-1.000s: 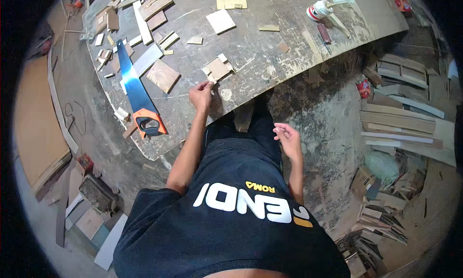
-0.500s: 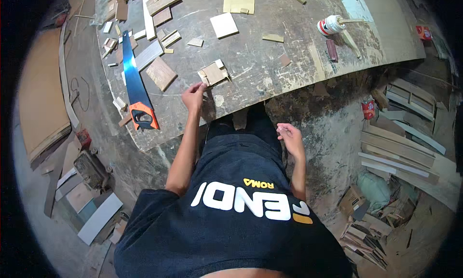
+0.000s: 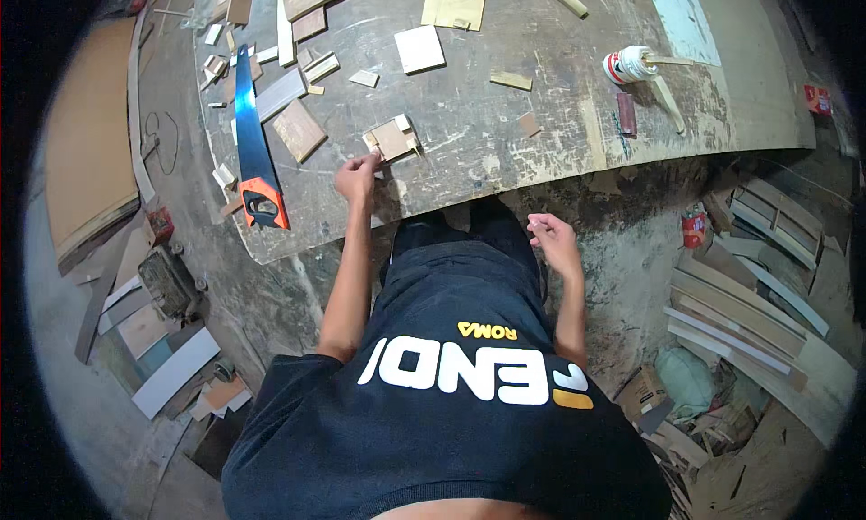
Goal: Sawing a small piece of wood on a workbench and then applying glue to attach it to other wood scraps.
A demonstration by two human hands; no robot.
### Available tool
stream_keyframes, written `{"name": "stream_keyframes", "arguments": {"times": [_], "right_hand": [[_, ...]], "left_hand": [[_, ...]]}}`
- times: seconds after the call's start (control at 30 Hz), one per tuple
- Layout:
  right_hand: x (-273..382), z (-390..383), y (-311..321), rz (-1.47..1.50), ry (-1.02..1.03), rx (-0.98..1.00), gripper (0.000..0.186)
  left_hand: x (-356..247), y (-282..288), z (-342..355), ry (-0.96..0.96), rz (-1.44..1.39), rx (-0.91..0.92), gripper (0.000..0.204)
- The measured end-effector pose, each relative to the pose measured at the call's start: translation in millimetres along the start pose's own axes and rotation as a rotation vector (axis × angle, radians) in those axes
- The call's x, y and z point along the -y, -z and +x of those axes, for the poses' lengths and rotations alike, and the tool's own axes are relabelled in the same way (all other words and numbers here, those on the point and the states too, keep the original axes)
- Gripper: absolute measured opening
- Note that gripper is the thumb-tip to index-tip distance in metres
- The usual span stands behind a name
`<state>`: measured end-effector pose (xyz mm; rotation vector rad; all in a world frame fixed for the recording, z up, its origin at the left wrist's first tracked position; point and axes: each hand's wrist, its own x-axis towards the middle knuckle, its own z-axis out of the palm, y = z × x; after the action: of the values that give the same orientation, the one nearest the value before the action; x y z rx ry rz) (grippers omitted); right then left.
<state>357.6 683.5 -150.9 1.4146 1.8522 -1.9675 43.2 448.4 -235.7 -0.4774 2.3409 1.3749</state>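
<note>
On the worn wooden tabletop (image 3: 487, 164), near its front edge, is a small square wooden piece (image 3: 393, 139) with little blocks at its corners. My left hand (image 3: 355, 175) pinches its near left corner between the fingertips. My right hand (image 3: 554, 243) is off the table, in front of the edge and beside my trousers. Its thumb and fingers are curled together; anything between them is too small to make out. Left of the wooden piece lie a brown wood offcut (image 3: 299, 131) and a handsaw (image 3: 255, 146) with a blue blade and an orange-black handle.
A white glue container (image 3: 629, 64) with a stick across its mouth lies at the right. Farther back are a pale square tile (image 3: 419, 49), a yellowish sheet (image 3: 454, 1) and several wood scraps. Stacked boards (image 3: 740, 308) stand on the floor at right, a large panel (image 3: 95, 123) at left.
The view has shifted and turned slightly. My left hand keeps its grip on the wooden piece's corner. My right hand has moved slightly to the right, still curled off the table.
</note>
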Motion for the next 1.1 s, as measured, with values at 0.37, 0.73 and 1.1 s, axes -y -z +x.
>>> {"name": "stream_keyframes", "arguments": {"times": [0.37, 0.73, 1.1], "right_hand": [[7.2, 24.1, 26.6, -0.071, -0.041, 0.039, 0.026], [62.9, 104.9, -77.9, -0.040, 0.240, 0.311, 0.025], [68.2, 182.4, -197.8, -0.416, 0.473, 0.079, 0.025]], "left_hand": [[-18.4, 4.0, -6.4, 0.095, -0.041, 0.053, 0.021], [-6.5, 17.2, 18.0, 0.115, -0.106, 0.174, 0.037], [-23.3, 21.5, 51.7, -0.119, 0.112, 0.315, 0.036]]}}
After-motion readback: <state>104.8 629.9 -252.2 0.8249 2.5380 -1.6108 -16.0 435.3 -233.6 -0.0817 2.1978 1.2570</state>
